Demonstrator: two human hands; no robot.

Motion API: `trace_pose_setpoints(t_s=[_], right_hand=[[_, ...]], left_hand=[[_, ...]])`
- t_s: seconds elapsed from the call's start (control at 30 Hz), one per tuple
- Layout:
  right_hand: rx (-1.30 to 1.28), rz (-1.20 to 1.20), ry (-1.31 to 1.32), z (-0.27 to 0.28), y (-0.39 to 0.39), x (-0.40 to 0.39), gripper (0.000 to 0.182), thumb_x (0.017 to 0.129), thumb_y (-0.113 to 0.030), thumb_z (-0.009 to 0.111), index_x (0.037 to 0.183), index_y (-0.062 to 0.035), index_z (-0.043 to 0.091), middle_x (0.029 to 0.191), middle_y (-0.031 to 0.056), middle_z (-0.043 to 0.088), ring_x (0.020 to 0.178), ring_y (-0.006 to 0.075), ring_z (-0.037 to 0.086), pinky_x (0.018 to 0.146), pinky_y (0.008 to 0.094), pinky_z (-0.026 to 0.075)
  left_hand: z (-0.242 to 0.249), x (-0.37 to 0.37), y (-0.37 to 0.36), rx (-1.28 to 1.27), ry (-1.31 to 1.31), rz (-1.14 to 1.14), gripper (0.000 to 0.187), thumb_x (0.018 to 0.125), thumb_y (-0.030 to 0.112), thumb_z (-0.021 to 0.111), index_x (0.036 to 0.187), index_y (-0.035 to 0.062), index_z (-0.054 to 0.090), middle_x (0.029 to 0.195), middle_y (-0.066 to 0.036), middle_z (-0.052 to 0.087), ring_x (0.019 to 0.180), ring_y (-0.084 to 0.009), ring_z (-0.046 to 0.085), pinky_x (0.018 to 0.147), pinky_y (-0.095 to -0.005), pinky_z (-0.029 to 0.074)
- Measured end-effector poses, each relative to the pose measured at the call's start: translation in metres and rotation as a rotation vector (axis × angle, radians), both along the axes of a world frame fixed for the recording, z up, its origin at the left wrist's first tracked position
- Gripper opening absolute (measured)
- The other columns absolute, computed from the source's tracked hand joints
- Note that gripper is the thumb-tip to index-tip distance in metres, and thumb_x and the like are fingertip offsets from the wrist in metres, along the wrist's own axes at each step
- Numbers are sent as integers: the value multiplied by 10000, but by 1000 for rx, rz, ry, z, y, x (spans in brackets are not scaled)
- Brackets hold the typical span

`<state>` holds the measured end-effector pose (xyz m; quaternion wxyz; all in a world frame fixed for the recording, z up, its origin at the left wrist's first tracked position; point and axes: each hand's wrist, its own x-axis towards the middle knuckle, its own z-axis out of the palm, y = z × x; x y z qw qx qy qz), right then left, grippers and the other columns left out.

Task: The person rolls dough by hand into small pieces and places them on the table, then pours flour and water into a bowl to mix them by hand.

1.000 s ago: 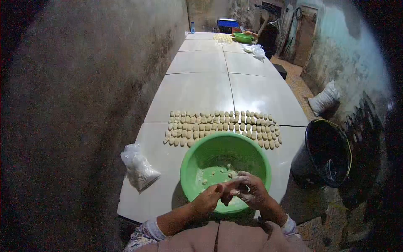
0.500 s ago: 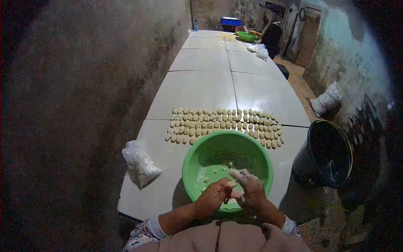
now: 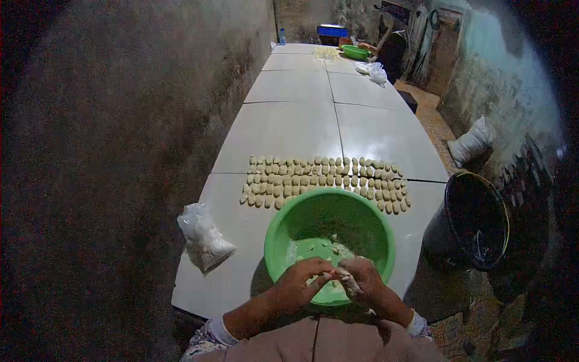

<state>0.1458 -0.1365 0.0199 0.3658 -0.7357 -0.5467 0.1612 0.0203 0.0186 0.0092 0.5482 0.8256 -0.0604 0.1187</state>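
Over the near part of a green basin [image 3: 274, 241], my two hands meet fingertip to fingertip. My left hand [image 3: 306, 279] is closed in a pinch, thumb and forefinger meeting at the fingers of the other hand; what lies between them is too small to make out. Curled inward, my right hand [image 3: 365, 283] is closed around pale, sticky dough [image 3: 348, 282] that coats its fingers. Dough crumbs [image 3: 335, 237] and white flour lie on the basin's floor. Beyond the basin, small oval dough pieces [image 3: 322, 180] lie in several rows on the white table [image 3: 283, 130].
A clear bag of white powder [image 3: 205, 238] lies left of the basin. On the right stands a black bucket [image 3: 467, 220]. A white sack [image 3: 471, 142] rests by the right wall. At the far end are another green basin [image 3: 356, 52], a plastic bag [image 3: 377, 73] and a person [image 3: 393, 54].
My right hand has gone from spread fingers to curled ones. My left hand has shifted slightly upward, its fingers now meeting the right hand's. The whole view has moved a little.
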Motion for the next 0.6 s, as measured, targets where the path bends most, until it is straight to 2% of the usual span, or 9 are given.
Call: trace_pose_setpoints(t_s=[0.07,0.1,0.23,0.37,0.47,0.5,0.53,0.57,0.6], right_hand=[[-54,-5,65,10,3,-6,233,876,-277,519,841,-67,614,730,175,592,703,389,594,608,480,448],[-40,-2,-115,-5,5,-4,194,860,-249,544,828,-68,604,715,167,582,690,380,592,597,485,443],[15,58,-135,-14,1,-1,170,846,-232,551,856,-64,571,729,177,574,686,388,587,601,481,447],[-13,60,-119,-22,1,1,200,840,-261,572,900,-70,555,749,181,579,699,392,589,612,482,451],[-77,43,-85,-21,2,2,282,832,-298,600,1012,-87,548,757,159,585,707,363,594,642,471,453],[-69,-25,33,-13,2,2,333,831,-311,611,1067,-88,537,762,148,587,712,346,596,661,462,454],[-62,-95,150,-5,1,2,387,830,-325,623,1121,-89,526,767,138,589,717,329,598,679,452,454],[-81,-139,81,0,1,2,445,826,-297,646,1190,-88,499,763,121,590,704,305,592,690,422,455],[-78,-136,82,-2,0,4,445,826,-297,646,1190,-88,499,763,121,590,704,305,592,690,422,455]], left_hand=[[6,-1,-1,-44,31,148,152,904,95,556,1003,-3,618,931,-154,606,889,-285,598,788,-369,471],[6,-1,0,-42,31,150,152,904,95,556,1003,-3,618,931,-154,606,889,-285,598,788,-369,471],[-4,-1,3,-128,51,119,118,847,108,652,941,37,664,918,-104,634,879,-216,599,806,-331,465],[-6,-2,5,-195,137,126,121,835,141,672,895,36,670,924,-92,642,901,-191,611,841,-309,463],[-16,-6,21,-286,110,297,138,833,111,677,943,29,662,974,-89,659,901,-167,612,826,-315,457],[-10,-6,36,-270,161,375,141,846,108,667,959,24,661,1015,-101,664,894,-168,628,824,-321,468],[-16,-5,48,-646,35,458,169,861,112,654,996,9,649,1022,-103,669,878,-166,635,807,-303,481],[-21,-1,69,-614,-173,557,198,877,115,635,1030,-11,630,997,-91,672,871,-147,627,776,-276,493],[-23,0,94,-431,-122,733,208,889,111,617,1050,-20,615,977,-87,673,861,-131,621,745,-255,496]])
